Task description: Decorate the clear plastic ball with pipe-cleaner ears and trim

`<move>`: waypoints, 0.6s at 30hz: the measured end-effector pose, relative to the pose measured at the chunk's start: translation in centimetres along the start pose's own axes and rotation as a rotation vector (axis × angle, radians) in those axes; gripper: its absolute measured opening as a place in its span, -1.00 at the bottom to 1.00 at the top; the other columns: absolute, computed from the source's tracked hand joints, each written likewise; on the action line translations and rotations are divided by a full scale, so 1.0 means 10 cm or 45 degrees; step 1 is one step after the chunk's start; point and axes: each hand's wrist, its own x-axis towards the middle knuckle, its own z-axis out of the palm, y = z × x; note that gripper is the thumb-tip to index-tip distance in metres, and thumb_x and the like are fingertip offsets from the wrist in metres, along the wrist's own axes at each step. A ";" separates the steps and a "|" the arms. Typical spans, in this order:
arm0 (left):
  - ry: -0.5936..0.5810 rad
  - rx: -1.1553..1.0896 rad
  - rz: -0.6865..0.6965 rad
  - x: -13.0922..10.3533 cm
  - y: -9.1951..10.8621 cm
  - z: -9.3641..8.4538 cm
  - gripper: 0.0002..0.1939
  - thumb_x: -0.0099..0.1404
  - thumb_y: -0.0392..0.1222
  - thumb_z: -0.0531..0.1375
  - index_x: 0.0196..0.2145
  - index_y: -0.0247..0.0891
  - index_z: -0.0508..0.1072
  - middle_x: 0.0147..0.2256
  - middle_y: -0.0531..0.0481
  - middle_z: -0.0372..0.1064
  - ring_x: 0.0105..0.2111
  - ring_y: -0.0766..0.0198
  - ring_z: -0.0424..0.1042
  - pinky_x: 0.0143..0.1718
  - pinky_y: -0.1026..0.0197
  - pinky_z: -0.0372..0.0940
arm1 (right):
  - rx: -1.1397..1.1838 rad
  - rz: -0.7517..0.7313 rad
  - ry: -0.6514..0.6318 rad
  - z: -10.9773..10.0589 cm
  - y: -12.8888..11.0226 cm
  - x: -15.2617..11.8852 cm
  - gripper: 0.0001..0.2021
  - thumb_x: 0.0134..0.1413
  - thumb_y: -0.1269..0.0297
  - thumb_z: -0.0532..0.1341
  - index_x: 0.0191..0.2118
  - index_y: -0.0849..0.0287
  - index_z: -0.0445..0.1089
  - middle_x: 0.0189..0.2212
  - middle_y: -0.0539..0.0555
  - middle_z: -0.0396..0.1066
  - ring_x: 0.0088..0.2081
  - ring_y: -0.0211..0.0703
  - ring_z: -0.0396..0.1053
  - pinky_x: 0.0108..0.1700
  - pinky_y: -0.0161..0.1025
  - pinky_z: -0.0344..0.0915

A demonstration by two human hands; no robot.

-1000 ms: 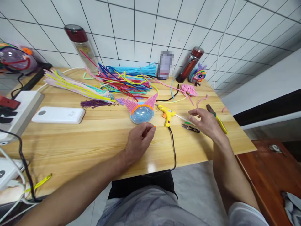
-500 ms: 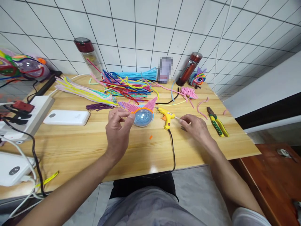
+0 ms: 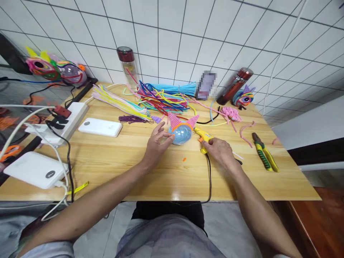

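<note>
My left hand (image 3: 159, 143) pinches the end of an orange strip (image 3: 176, 125) at the left side of a clear, blue-lined ball (image 3: 182, 135). Two pink striped, pointed ears (image 3: 193, 122) stand on top of the ball, with the orange strip curving below them. Just right of the ball lies a yellow glue gun (image 3: 205, 135), its nozzle toward the ball. My right hand (image 3: 219, 148) is closed on the glue gun's body, and a white glue stick (image 3: 238, 155) shows beyond the hand. A small orange scrap (image 3: 184, 159) lies in front of the ball.
Coloured pipe cleaners (image 3: 163, 96) lie behind the ball. Green-handled pliers (image 3: 264, 152) rest at the right. Two flasks, a pixelated object and a decorated ball (image 3: 242, 97) stand along the wall. Left are a white power bank (image 3: 100, 127), a power strip (image 3: 64, 123) and cables.
My right hand has moved from the rear of the glue gun onto its body and closed on it. The view has shifted left. My left hand stays at the ball's left side.
</note>
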 end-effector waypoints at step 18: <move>-0.116 0.172 0.390 -0.16 0.32 0.00 -0.95 0.38 -0.25 0.31 -0.28 -0.17 0.58 -0.31 -0.01 0.49 -0.24 0.23 0.48 -0.17 0.17 0.41 | 0.749 -1.197 0.439 -0.19 -0.48 -0.55 -0.87 0.39 0.32 0.23 -0.03 0.05 0.49 -0.22 0.10 0.59 -0.22 -0.07 0.54 -0.12 -0.12 0.45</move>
